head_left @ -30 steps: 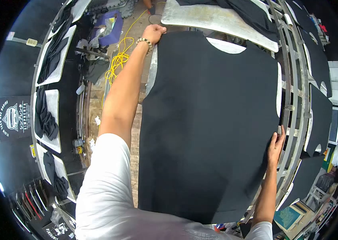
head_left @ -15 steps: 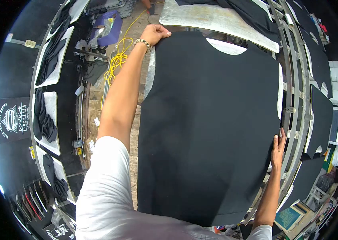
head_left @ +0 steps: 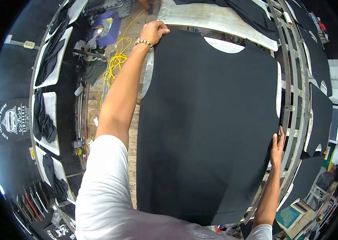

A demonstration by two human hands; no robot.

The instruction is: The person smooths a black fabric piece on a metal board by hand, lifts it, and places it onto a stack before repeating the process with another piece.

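Note:
A large black shirt panel (head_left: 205, 120) lies flat and smooth over a white board (head_left: 225, 46), which shows at the curved neck cut-out and along both armhole edges. At the panel's upper left corner is my left hand (head_left: 153, 33), its fingers pinched closed on the fabric; a beaded bracelet circles that wrist. My right hand (head_left: 277, 149) rests against the right edge of the panel about halfway down, with fingers stretched out along the edge and the thumb apart. The fingertips of the left hand are partly hidden behind its knuckles.
Metal rails (head_left: 295, 80) run along the right side. Beyond the panel's top stands another white board (head_left: 213, 17) with black cloth on it. More boards with bunched black cloth (head_left: 44, 116) line the left. A coiled yellow cord (head_left: 116, 62) lies on the wooden floor.
My left hand has shifted slightly up, its fingers now curled tighter at the panel's corner. The right hand stays at the same edge, almost unmoved. The panel looks the same.

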